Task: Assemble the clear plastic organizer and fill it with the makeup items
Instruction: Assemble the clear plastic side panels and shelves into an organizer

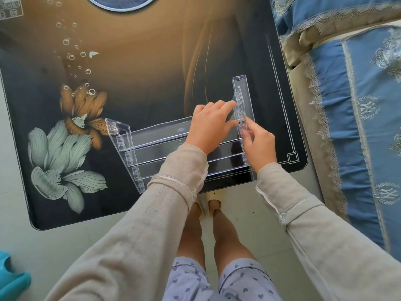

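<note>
Hands press side panel onto clear organizer.

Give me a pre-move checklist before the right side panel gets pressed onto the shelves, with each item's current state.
1. Left side panel seated on the shelf ends: ok, it stands joined at the far end of the tiers.
2. Right side panel aligned with the shelf ends: not ok, it looks tilted, upper part leaning away.
3. Right hand gripping the panel: ok, fingers pinch its lower edge.
4. Left hand bracing: ok, it rests on the top shelf with fingertips at the panel.
5. Tabs entered in slots: cannot tell, clear plastic hides it.
6. Makeup items within reach: not ok, none in view on the table.
</note>
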{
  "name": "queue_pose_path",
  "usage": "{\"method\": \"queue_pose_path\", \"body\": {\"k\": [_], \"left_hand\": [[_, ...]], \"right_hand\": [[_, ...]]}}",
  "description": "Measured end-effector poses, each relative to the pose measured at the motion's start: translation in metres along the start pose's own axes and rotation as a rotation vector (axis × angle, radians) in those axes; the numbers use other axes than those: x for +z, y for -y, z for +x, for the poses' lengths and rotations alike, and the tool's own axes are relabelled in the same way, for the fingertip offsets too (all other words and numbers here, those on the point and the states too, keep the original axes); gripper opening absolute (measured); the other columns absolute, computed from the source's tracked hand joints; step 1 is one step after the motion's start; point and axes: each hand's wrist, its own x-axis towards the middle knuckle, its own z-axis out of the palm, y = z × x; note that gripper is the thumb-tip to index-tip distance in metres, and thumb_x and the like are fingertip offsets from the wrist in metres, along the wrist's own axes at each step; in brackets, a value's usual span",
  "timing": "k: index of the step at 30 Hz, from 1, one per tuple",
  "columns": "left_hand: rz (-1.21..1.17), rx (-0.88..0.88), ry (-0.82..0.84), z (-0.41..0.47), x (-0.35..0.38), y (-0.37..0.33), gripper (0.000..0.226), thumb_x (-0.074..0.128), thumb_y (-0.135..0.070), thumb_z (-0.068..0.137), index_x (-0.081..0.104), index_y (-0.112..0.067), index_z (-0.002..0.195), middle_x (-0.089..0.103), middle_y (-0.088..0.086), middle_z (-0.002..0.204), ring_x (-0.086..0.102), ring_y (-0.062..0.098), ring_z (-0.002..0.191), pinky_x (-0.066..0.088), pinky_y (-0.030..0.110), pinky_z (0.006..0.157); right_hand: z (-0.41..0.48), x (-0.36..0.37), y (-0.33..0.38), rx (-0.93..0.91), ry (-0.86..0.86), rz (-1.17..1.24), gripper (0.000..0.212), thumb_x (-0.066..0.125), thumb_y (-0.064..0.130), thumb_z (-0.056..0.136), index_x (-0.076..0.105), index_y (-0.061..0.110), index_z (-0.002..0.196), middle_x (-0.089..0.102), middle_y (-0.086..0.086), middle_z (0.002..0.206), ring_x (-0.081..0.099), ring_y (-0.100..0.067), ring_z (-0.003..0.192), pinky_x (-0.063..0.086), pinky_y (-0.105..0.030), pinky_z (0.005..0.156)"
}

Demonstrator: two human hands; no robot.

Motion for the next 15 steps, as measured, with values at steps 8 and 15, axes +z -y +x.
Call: {"method": "queue_pose_path", "body": {"k": [8,15], "left_hand": [[0.061,-0.013,-0.092,-0.011,0.01,-0.004,0.044,0.05,-0.036,0.091,0.047,-0.019,0.132,0.058,0.003,0.129,0.053,0.025,0.115,0.033,0.035,0.103],[0.041,-0.045,-0.053,-0.006,0.012,-0.003,0.045,0.05,-0.036,0.092,0.045,-0.02,0.134,0.056,0.003,0.132,0.051,0.024,0.12,0.031,0.036,0.106]], "right_hand": [[0.0,-0.001,0.001,-0.009,0.014,0.003,0.04,0.047,0.014,0.095,0.047,0.009,0.134,0.062,-0.013,0.125,0.059,-0.026,0.115,0.044,-0.037,0.102],[0.001,0.0,-0.002,-0.039,0.006,-0.005,0.039,0.047,0.011,0.095,0.048,0.008,0.133,0.063,-0.014,0.123,0.06,-0.026,0.113,0.045,-0.034,0.1]]}}
